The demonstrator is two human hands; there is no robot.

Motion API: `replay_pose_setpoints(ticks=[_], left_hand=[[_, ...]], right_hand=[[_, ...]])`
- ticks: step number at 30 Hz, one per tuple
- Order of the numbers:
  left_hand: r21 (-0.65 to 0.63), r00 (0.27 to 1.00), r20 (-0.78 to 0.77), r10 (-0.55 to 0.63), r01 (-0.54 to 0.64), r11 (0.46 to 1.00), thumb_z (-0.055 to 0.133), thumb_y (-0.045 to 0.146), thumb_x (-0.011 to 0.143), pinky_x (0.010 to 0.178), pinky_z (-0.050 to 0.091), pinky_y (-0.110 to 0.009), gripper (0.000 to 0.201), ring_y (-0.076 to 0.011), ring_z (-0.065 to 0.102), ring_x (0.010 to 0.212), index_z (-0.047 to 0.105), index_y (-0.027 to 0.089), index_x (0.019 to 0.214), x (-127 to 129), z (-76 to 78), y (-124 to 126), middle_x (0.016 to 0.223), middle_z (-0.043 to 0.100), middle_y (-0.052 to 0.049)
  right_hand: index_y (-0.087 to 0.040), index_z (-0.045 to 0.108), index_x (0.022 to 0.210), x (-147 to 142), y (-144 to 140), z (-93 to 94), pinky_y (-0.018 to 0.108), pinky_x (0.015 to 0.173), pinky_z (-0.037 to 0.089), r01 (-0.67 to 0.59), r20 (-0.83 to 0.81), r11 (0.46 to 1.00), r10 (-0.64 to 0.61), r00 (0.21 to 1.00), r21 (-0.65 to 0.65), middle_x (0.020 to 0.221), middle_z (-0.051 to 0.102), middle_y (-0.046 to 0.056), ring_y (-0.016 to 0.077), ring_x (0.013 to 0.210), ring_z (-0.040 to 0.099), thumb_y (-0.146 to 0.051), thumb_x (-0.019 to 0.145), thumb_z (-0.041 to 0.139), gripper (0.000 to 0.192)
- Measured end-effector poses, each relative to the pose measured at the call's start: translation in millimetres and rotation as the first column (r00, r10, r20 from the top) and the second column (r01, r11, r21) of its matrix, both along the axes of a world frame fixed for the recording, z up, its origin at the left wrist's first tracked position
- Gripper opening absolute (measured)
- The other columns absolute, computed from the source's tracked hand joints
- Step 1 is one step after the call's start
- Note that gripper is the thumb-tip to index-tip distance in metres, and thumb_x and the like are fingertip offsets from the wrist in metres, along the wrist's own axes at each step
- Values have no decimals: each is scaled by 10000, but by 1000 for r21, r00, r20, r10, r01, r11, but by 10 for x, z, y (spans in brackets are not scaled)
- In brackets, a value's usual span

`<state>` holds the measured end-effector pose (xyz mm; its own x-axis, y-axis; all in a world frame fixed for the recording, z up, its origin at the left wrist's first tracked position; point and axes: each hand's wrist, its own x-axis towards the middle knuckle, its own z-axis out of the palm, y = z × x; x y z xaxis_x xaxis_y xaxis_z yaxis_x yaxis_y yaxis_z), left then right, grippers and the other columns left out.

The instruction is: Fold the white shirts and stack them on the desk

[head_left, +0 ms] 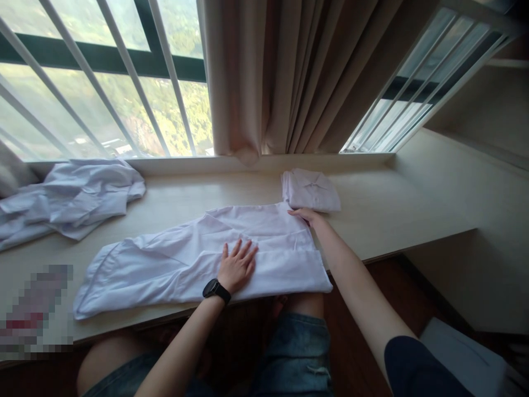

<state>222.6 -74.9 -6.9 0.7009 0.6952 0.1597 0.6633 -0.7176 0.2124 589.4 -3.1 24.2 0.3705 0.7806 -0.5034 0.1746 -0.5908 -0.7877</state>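
A white shirt lies spread flat along the near edge of a pale wooden window ledge. My left hand, with a black watch on its wrist, presses flat on the shirt's middle, fingers apart. My right hand rests on the shirt's far right corner, fingertips on the cloth; whether it pinches the fabric I cannot tell. Just beyond that hand sits a folded white shirt.
A crumpled heap of white garments lies at the ledge's left end. Beige curtains hang behind, between barred windows. A blurred object sits at the near left. My knees in denim shorts are below the ledge's edge.
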Motion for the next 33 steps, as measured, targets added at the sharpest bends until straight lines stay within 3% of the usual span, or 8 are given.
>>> replay_pose_setpoints(ticks=[4, 8, 12, 15, 18, 23, 28, 33], left_hand=[[15, 1000, 14, -17, 17, 1000, 354, 399, 1012, 1206, 83, -639, 482, -300, 245, 1500, 431, 386, 1487, -74, 1, 2, 1581, 388, 7], [12, 1000, 18, -17, 17, 1000, 366, 401, 1008, 1205, 87, -640, 478, -305, 249, 1498, 443, 384, 1479, -68, 13, 0, 1576, 396, 8], [3, 1000, 15, -17, 17, 1000, 367, 405, 1005, 1202, 95, -645, 478, -309, 252, 1496, 447, 383, 1476, -65, 17, 4, 1578, 393, 10], [1, 1000, 16, -17, 17, 1000, 378, 400, 1001, 1203, 87, -644, 482, -313, 252, 1495, 447, 376, 1477, -64, 19, 5, 1578, 393, 8], [-3, 1000, 22, -13, 13, 1000, 385, 396, 999, 1203, 83, -642, 480, -313, 256, 1492, 453, 371, 1473, -57, 17, 3, 1573, 402, 3], [-6, 999, 41, -3, 3, 1000, 408, 384, 986, 1207, 97, -624, 499, -306, 272, 1485, 441, 354, 1483, -52, 16, 2, 1570, 408, -16], [2, 998, 53, 38, -38, 999, 421, 374, 969, 1207, 160, -577, 498, -296, 337, 1454, 490, 290, 1455, -50, 33, 3, 1540, 452, -52], [-119, 985, -65, 160, -167, 979, 400, 387, 963, 988, 443, -452, 419, -291, 666, 1035, 757, 179, 1030, -36, 47, -12, 1029, 745, -150]], right_hand=[[-145, 698, 912, -69, 153, 49, 407, 791, 582, 2, -132, 999, -9, 991, -48, 839, 742, 106, 255, 835, 707, -386, 714, 775, 322], [-137, 674, 859, -165, 230, 58, 409, 719, 587, 82, -123, 996, -84, 989, -27, 761, 723, 100, 258, 768, 694, -331, 695, 764, 269], [-146, 678, 930, -181, 168, 165, 310, 733, 566, 151, -77, 978, -141, 987, 142, 828, 730, 65, 213, 808, 675, -255, 596, 822, 380], [-158, 672, 1038, -143, 19, 334, 268, 771, 538, 158, -46, 911, -152, 987, 380, 897, 723, 30, 178, 840, 659, -248, 516, 859, 562], [-153, 699, 961, -137, -240, 540, 295, 807, 519, 17, 35, 839, -43, 998, 544, 859, 709, 26, 184, 844, 649, -323, 494, 886, 531], [-162, 697, 734, -249, -864, 782, 376, 950, 487, -278, 224, 810, 186, 957, 517, 902, 724, 73, 264, 1020, 650, -395, 590, 867, 322], [-203, 640, 686, -221, -1477, 595, 423, 1054, 441, -184, 94, 821, 159, 983, 541, 933, 753, 68, 290, 1176, 615, -315, 646, 786, 188], [-213, 686, 686, -168, -1872, 195, 437, 1064, 436, -324, 260, 917, 262, 929, 233, 922, 762, 67, 300, 1155, 632, -279, 683, 668, 68]])
